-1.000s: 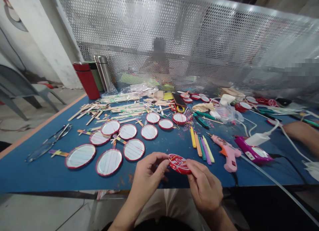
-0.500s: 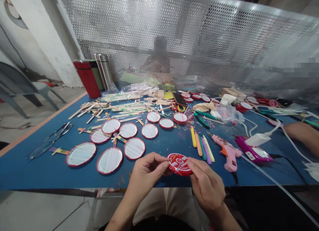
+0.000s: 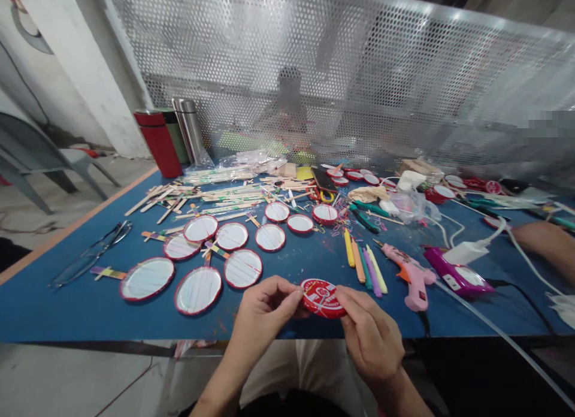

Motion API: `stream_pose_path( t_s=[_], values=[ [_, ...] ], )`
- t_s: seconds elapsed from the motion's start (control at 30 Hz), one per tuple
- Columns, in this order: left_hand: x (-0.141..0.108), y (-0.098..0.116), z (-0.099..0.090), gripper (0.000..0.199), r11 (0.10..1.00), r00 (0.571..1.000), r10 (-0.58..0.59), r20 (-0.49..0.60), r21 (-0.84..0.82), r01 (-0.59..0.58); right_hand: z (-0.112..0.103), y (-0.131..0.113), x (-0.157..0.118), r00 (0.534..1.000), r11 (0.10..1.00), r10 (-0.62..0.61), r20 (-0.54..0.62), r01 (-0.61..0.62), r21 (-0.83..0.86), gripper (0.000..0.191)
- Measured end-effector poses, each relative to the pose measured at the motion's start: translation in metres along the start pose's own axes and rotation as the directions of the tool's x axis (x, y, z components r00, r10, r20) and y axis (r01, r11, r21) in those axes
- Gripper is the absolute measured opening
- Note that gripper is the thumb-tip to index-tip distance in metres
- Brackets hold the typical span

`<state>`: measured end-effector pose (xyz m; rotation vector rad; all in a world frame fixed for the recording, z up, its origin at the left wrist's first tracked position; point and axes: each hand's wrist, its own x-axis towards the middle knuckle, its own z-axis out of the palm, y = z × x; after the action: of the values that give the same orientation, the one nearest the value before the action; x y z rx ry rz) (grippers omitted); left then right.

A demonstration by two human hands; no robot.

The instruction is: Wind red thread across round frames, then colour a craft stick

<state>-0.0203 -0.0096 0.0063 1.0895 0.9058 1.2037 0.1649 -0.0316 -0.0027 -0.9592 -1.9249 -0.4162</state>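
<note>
The left hand (image 3: 265, 321) and right hand (image 3: 371, 336) — each in a narrow pinch — hold a red printed disc (image 3: 322, 298) above the blue table (image 3: 81, 312). The hands hide part of its rim; the print is too blurred to read. Beyond lie white-faced, red-rimmed discs (image 3: 243, 268) — and, rightward, a pink glue gun (image 3: 411, 276).

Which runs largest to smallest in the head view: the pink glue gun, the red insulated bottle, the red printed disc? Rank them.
1. Too close to rank: the pink glue gun and the red insulated bottle look about alike.
2. Smallest: the red printed disc, even though it is nearest the camera.
</note>
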Motion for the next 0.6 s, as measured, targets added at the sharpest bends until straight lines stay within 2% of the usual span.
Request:
stream_pose_path(
  t_s=[0.07, 0.1, 0.13, 0.17, 0.2, 0.23, 0.27, 0.3, 0.33, 0.4, 0.6],
  values=[
    [0.000, -0.001, -0.001, 0.022, 1.000, 1.000, 0.017, 0.020, 0.008, -0.017, 0.001, -0.004, 0.002, 0.988, 0.986, 0.155, -0.011, -0.154, 0.070, 0.020],
    [0.000, -0.002, -0.001, 0.024, 0.999, 0.999, 0.032, 0.019, 0.010, -0.033, 0.002, -0.007, 0.004, 0.954, 0.945, 0.300, 0.006, -0.298, 0.133, 0.016],
    [0.000, -0.002, -0.002, 0.027, 0.998, 0.999, 0.054, 0.008, 0.013, -0.054, 0.003, -0.010, 0.006, 0.882, 0.857, 0.468, 0.052, -0.468, 0.218, 0.014],
    [0.000, -0.003, -0.002, 0.028, 0.996, 0.996, 0.084, -0.014, 0.020, -0.084, 0.005, -0.012, 0.009, 0.770, 0.710, 0.626, 0.127, -0.630, 0.314, 0.014],
    [0.001, -0.004, -0.002, 0.028, 0.992, 0.992, 0.118, -0.040, 0.038, -0.116, 0.006, -0.015, 0.013, 0.635, 0.521, 0.740, 0.222, -0.750, 0.408, 0.017],
    [0.001, -0.004, -0.003, 0.027, 0.987, 0.986, 0.153, -0.067, 0.062, -0.149, 0.008, -0.017, 0.016, 0.509, 0.323, 0.798, 0.322, -0.813, 0.485, 0.021],
    [0.002, -0.004, -0.003, 0.025, 0.980, 0.979, 0.186, -0.089, 0.090, -0.178, 0.010, -0.019, 0.019, 0.418, 0.151, 0.809, 0.414, -0.828, 0.540, 0.025],
    [0.002, -0.003, -0.003, 0.024, 0.973, 0.972, 0.211, -0.101, 0.117, -0.199, 0.012, -0.020, 0.022, 0.359, 0.022, 0.803, 0.476, -0.816, 0.578, 0.029],
    [0.002, -0.003, -0.003, 0.023, 0.967, 0.968, 0.228, -0.109, 0.141, -0.212, 0.014, -0.022, 0.024, 0.324, -0.064, 0.792, 0.517, -0.799, 0.598, 0.031],
    [0.001, -0.002, -0.002, 0.022, 0.961, 0.963, 0.238, -0.124, 0.170, -0.216, 0.017, -0.024, 0.026, 0.295, -0.141, 0.773, 0.562, -0.784, 0.605, 0.033],
    [0.000, -0.003, 0.001, 0.021, 0.960, 0.965, 0.203, -0.164, 0.229, -0.163, 0.020, -0.032, 0.027, 0.294, -0.160, 0.745, 0.599, -0.793, 0.588, 0.035]
  ],
)
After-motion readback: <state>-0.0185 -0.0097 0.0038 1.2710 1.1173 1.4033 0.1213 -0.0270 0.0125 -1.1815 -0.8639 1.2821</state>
